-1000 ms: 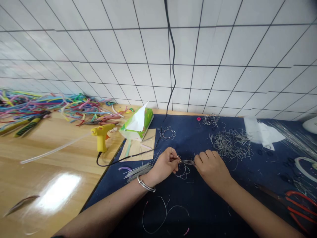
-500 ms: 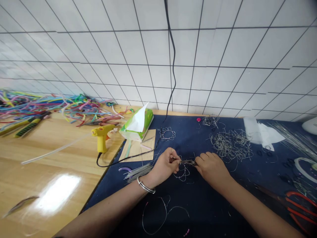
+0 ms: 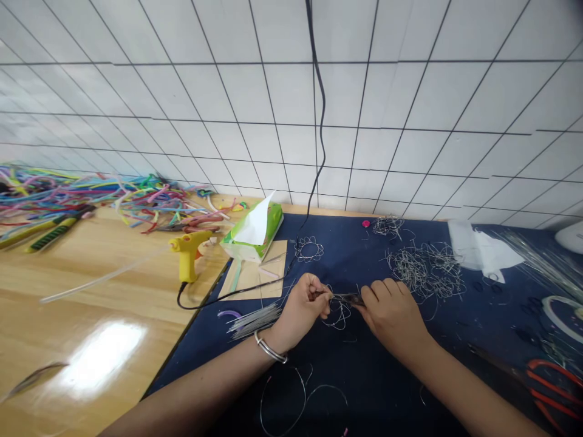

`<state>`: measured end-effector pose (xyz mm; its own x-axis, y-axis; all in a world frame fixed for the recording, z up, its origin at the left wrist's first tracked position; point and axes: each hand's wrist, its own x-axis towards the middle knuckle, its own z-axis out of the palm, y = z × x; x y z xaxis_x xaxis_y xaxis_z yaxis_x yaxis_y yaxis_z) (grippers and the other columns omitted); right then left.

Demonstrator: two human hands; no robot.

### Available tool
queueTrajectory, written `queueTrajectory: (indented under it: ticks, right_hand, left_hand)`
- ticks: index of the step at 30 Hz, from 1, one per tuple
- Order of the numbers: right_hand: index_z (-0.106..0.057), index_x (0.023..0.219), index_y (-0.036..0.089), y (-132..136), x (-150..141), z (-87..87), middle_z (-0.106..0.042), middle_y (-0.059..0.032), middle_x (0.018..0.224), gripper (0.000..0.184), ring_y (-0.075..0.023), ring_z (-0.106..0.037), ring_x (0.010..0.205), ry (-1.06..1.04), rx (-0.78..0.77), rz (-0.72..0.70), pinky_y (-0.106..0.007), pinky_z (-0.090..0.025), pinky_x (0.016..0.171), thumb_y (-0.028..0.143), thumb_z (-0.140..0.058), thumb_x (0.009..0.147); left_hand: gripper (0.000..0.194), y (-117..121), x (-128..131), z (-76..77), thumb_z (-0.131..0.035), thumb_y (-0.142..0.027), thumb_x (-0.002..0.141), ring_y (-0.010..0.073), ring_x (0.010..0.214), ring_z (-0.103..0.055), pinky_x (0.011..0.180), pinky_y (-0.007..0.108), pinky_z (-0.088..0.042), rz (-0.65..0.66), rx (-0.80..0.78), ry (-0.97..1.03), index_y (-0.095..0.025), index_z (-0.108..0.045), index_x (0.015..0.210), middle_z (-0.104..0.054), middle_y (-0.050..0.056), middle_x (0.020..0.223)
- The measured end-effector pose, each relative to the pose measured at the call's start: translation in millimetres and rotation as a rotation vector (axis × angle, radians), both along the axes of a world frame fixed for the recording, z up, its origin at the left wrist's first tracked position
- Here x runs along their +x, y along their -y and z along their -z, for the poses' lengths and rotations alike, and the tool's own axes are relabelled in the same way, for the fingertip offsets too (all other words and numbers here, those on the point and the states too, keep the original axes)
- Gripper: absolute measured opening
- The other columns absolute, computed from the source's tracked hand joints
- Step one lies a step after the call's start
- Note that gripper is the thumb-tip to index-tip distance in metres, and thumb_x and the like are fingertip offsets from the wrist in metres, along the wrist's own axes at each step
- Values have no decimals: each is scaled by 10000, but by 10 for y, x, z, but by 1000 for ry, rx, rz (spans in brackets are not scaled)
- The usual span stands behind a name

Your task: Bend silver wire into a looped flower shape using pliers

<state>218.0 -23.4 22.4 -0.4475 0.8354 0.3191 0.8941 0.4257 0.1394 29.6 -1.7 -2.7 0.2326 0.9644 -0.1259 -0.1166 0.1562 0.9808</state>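
Over the dark blue mat [image 3: 364,388], my left hand [image 3: 301,309] pinches a thin silver wire loop piece [image 3: 337,312]. My right hand [image 3: 390,312] is closed around small pliers [image 3: 347,298] whose tip meets the wire between the two hands. Both hands hover just above the mat, near its middle. A silver bangle [image 3: 270,350] sits on my left wrist.
A pile of bent wire pieces [image 3: 423,270] lies right of my hands, a wire flower [image 3: 310,249] behind them. A yellow glue gun [image 3: 187,254], tissue pack [image 3: 255,229], straight wire bundle [image 3: 255,318] and colourful cords [image 3: 91,197] lie left. Red-handled scissors [image 3: 553,385] are at far right.
Both hands have stayed together on the wire and pliers, with only slight shifts. The view has tilted a little.
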Motion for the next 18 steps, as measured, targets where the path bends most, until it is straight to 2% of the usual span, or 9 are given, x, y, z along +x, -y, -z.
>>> queueTrajectory:
  ticks: [8,18]
  right_hand:
    - [-556,746,160,65,-22,-91,-462,-40,673,207,-157,-369,672,0,13,50,-306,-233,635,305,-440,839]
    - [-556,727,162,41,12,-55,-481,-28,647,195,-143,-395,642,-18,25,10,-288,-240,621,296,-464,834]
  left_hand:
    - [194,26,38,-26,-519,-171,779,45,493,-501,472,193,-429,-57,46,-2,-202,-328,791,-520,-37,767]
    - [208,42,31,2,-546,-188,758,51,513,-525,478,185,-430,-10,25,6,-196,-341,788,-537,-28,783]
